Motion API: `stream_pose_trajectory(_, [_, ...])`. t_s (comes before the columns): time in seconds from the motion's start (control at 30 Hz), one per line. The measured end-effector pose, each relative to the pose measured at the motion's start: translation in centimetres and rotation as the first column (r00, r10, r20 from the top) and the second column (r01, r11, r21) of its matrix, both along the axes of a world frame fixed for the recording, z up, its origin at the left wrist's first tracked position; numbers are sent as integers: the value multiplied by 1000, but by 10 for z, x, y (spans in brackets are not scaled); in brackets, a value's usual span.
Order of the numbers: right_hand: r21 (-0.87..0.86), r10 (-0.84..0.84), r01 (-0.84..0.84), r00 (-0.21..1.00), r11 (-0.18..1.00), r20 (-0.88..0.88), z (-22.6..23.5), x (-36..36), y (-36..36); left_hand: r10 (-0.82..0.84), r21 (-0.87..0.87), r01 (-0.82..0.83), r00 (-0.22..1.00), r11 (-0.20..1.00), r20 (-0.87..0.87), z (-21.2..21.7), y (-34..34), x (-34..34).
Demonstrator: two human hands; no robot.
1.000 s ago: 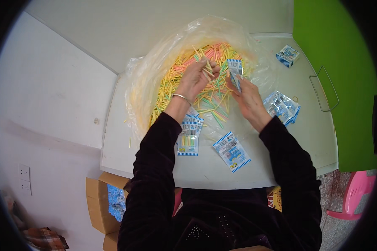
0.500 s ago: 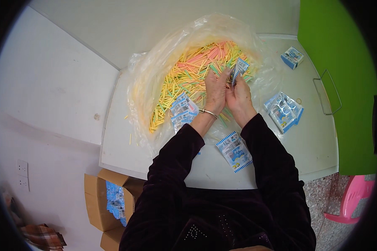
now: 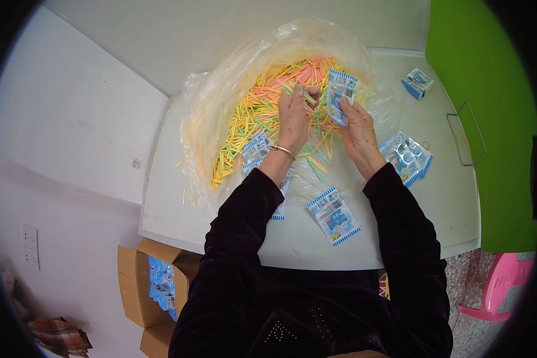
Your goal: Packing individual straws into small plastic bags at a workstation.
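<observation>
Both hands grip: left (image 3: 293, 113) apparently pinches sticks (image 3: 262, 110), right (image 3: 357, 128) a packet (image 3: 340, 97).

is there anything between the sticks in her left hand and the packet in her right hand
Nothing visible. The left hand pinches a few sticks beside the packet held upright in the right hand; only open air over the clear bag separates them.

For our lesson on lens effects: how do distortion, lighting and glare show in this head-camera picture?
Head view: fisheye bending curves the white table's edge, and a black rim rings the frame. Light is soft and even, with faint shadows. The clear plastic bag glints over the coloured sticks. The left hand, the right hand and its blue-and-white packet look sharp; the rim blurs.
</observation>
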State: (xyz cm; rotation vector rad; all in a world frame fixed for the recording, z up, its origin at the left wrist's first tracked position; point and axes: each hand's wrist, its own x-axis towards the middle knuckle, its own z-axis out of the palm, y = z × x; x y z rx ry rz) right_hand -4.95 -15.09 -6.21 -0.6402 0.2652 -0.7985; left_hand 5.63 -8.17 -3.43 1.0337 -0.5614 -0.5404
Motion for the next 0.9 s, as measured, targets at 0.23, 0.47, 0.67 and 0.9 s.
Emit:
stream_pose_trajectory(0.23, [-287,114,-210,942,935,-316,8,-30,-8,-100,-176,70,981,982,-167,20,7,26])
stream_pose_trajectory(0.47, [-420,270,-468,852,778,-450,12,-51,-17,-201,-248,163,970,955,-133,50,13,12])
stream_pose_trajectory(0.67, [-368,377,-561,803,742,-462,19,-58,-12,-213,-103,222,973,970,87,57,21,-12])
stream_pose_trajectory(0.9, [-352,412,-576,797,738,-442,19,-63,-13,-169,-1,175,951,985,260,53,25,-30])
